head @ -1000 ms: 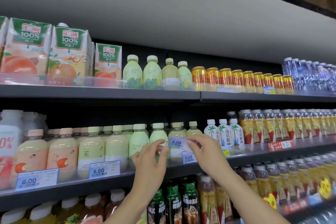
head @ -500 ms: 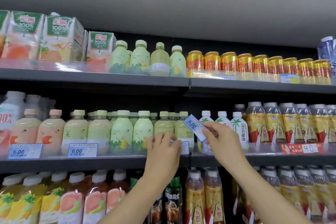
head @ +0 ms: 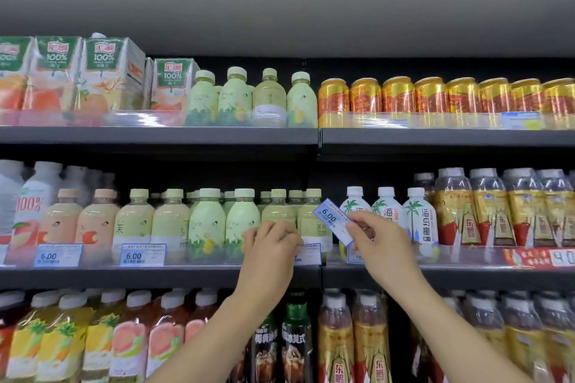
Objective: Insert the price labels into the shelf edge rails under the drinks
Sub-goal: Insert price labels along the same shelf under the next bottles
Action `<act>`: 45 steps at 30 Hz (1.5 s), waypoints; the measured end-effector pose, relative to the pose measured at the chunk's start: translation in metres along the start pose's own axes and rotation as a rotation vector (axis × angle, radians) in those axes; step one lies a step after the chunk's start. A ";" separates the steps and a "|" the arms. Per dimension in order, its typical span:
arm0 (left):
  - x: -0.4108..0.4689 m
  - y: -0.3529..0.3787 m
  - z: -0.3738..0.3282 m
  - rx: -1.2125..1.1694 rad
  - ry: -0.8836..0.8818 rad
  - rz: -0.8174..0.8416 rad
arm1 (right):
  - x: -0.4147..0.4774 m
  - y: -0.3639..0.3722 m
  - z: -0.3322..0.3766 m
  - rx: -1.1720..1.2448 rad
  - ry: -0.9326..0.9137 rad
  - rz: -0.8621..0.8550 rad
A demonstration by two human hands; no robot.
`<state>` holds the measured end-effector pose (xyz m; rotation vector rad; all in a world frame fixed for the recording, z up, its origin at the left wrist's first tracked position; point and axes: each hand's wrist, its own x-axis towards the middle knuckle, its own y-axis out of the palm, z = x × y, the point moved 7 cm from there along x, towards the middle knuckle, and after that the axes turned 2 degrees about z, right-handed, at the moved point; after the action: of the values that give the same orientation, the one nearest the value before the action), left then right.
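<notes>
- Now, in the head view: mid-insertion, with one loose price label tilted and held up in front of the pale green bottles and the coconut drink bottles, above the middle shelf rail and not yet in it.
- Pinched at its lower end between thumb and fingertips of the right hand.
- Left hand down at the rail, fingers curled toward a seated label beside the shelf joint; fingertips hidden behind the hand, so cannot tell whether pinching or only pressing.
- Further left along the same rail, two more labels in place, both reading 6.00.
- Judged next: level the loose label, lower it to the rail, slip its bottom edge behind the clear lip, then press flat. Which slot, cannot tell.
- Worth watching: thin paper, likely to buckle if pushed in at an angle.
</notes>
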<state>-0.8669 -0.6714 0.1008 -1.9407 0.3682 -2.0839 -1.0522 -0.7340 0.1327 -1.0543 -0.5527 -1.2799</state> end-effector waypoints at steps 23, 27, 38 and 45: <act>-0.056 -0.005 0.011 0.154 0.137 0.047 | 0.003 0.056 0.009 0.048 -0.020 0.080; -0.054 -0.005 0.009 0.174 0.160 0.045 | 0.005 0.058 0.014 -0.029 -0.095 0.090; -0.052 -0.017 0.004 0.035 0.112 0.058 | 0.007 0.066 0.023 -0.224 -0.235 0.078; -0.054 -0.014 0.006 0.009 0.069 0.068 | 0.001 0.076 0.029 -0.422 -0.370 0.255</act>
<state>-0.8574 -0.6389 0.0563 -1.8283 0.4325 -2.1096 -0.9741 -0.7140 0.1223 -1.6783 -0.4119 -0.9996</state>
